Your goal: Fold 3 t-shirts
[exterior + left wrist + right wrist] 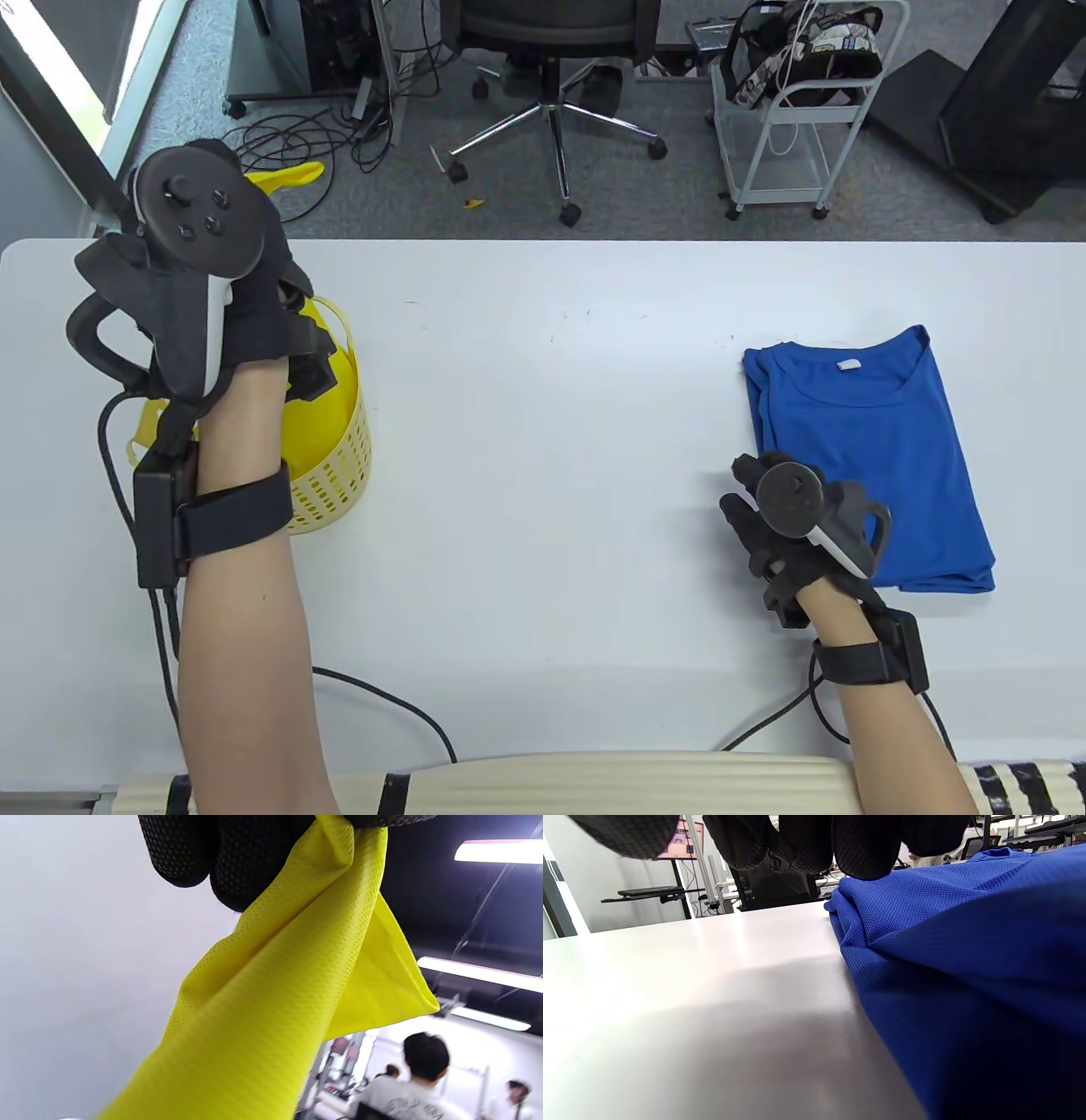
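1. Here we see our left hand (222,280) raised high above the left side of the white worktop (543,475), forearm upright, the tracker (191,229) on its back facing the table camera.
2. In the left wrist view the gloved fingers (237,861) of that hand are curled round a bunch of yellow mesh cloth, the yellow t-shirt (271,997), which hangs from the grip in a long taut fold with one loose corner sticking out to the side.
3. Under that hand stands a yellow basket (339,458) with slotted walls, near the worktop's left edge; the arm hides much of it, so we cannot tell what else lies inside.
4. Our right hand (785,531) lies low on the right side of the worktop, wrist bent and its tracker pointing up and to the left, at the left edge of the blue t-shirt (874,450).
5. The blue t-shirt lies flat on the right part of the worktop, folded into a tall rectangle, collar and white label at the far end.
6. In the right wrist view the fingertips (865,853) of the right hand point down and meet the rumpled edge of the blue cloth; whether they pinch it or only rest on it we cannot tell.
7. Beyond the worktop stand an office chair (551,93) and a white trolley (789,127) on grey carpet.
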Demonstrator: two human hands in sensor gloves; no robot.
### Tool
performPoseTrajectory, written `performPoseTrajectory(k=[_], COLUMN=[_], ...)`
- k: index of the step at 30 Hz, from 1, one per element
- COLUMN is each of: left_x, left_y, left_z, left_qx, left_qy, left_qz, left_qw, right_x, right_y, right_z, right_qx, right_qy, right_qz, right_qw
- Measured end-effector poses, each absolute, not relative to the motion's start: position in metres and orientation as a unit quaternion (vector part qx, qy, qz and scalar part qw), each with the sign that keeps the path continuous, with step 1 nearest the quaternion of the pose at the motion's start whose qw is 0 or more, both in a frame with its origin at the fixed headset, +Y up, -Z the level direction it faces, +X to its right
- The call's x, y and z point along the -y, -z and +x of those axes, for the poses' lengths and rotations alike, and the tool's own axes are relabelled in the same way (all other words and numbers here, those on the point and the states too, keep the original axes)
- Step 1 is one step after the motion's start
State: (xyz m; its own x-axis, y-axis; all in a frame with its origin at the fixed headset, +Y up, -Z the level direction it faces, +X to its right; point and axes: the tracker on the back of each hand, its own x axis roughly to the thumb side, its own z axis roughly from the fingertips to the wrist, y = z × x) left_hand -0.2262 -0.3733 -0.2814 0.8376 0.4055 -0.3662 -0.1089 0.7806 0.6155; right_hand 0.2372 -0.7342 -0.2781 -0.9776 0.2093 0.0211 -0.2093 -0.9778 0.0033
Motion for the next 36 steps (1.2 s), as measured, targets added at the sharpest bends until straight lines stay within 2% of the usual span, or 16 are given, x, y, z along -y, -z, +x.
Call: performPoseTrajectory(k=[9,16,24,29,32,36], left_x=[0.323,0.309,0.304,0.323,0.347,0.399], left_y=[0.261,0.250,0.242,0.256,0.275,0.308], left_z=[-0.194,-0.147,-0.104,-0.073,-0.060,-0.050], left_qx=[-0.192,-0.113,-0.062,-0.017,-0.004,0.030], left_qy=[-0.216,-0.231,-0.253,-0.214,-0.205,-0.150], left_qz=[0.385,0.413,0.451,0.410,0.335,0.211], left_qw=[0.877,0.874,0.854,0.887,0.920,0.965], right_x=[0.735,0.735,0.736,0.734,0.732,0.729], right_y=[0.278,0.278,0.278,0.277,0.277,0.276], right_z=[0.235,0.233,0.231,0.234,0.240,0.251], right_qx=[-0.007,-0.013,-0.014,-0.013,-0.007,-0.002], right_qy=[-0.994,-0.995,-0.995,-0.994,-0.993,-0.990], right_qz=[0.016,0.017,0.019,0.014,0.005,-0.013], right_qw=[0.104,0.101,0.101,0.106,0.119,0.139])
